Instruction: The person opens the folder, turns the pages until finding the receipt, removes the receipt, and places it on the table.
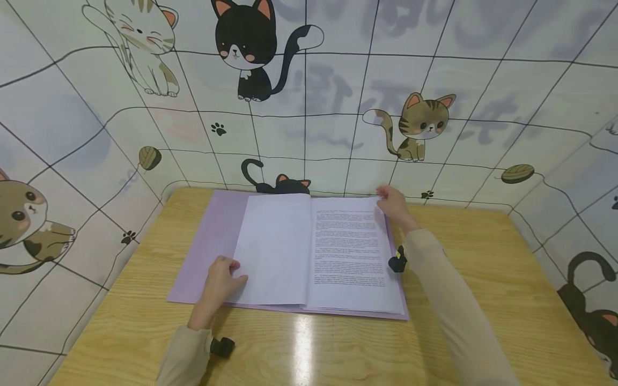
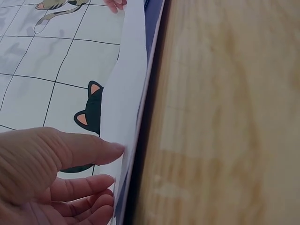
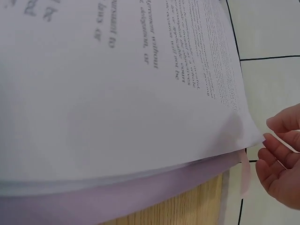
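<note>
An open purple folder (image 1: 203, 236) lies on the table with white sheets in it. Its left page (image 1: 275, 252) is blank and its right page (image 1: 347, 252) carries printed text. My left hand (image 1: 219, 287) rests at the left page's lower outer edge. In the left wrist view its thumb (image 2: 110, 151) touches the paper, with the other fingers bent loosely beside it. My right hand (image 1: 393, 203) is at the right page's top outer corner. In the right wrist view, a fingertip of that hand (image 3: 283, 161) meets the slightly lifted corner, while the thumb stands apart from it.
The folder lies on a light wooden table (image 1: 473, 268) against a wall (image 1: 333, 134) patterned with cartoon cats and grid lines. A pale pink strip (image 3: 245, 176) hangs by the page corner. Black wrist devices sit on the left sleeve (image 1: 183, 356) and right sleeve (image 1: 449, 289).
</note>
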Demonstrator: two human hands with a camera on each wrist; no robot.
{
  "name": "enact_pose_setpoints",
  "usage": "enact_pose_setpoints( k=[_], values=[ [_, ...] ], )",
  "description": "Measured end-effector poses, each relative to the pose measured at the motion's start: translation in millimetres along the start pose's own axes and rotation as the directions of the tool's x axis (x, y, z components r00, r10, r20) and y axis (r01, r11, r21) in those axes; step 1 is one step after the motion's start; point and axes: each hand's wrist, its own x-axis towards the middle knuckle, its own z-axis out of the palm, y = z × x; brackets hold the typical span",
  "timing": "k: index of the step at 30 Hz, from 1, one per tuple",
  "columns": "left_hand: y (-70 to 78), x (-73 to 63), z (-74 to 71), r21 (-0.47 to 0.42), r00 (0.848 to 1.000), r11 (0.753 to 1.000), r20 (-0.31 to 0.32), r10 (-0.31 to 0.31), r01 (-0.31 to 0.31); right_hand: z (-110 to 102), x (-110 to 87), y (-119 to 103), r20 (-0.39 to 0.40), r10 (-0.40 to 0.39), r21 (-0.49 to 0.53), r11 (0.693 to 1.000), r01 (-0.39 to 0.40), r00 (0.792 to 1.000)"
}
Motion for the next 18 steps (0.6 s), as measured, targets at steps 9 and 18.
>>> enact_pose_setpoints(
  k=[9,18],
  values=[
    [-2.3,1.5,0.2,-0.005,1.000,1.000,0.013,0.005,-0.005,0.9,-1.1,-4.6,-0.017,-0.007,0.014,1.000,0.007,1.000],
    [-3.0,1.6,0.0,-0.019,1.000,1.000,0.012,0.012,-0.012,0.4,-4.7,-7.7,0.009,0.074,0.121,0.990,-0.075,0.997]
  ],
)
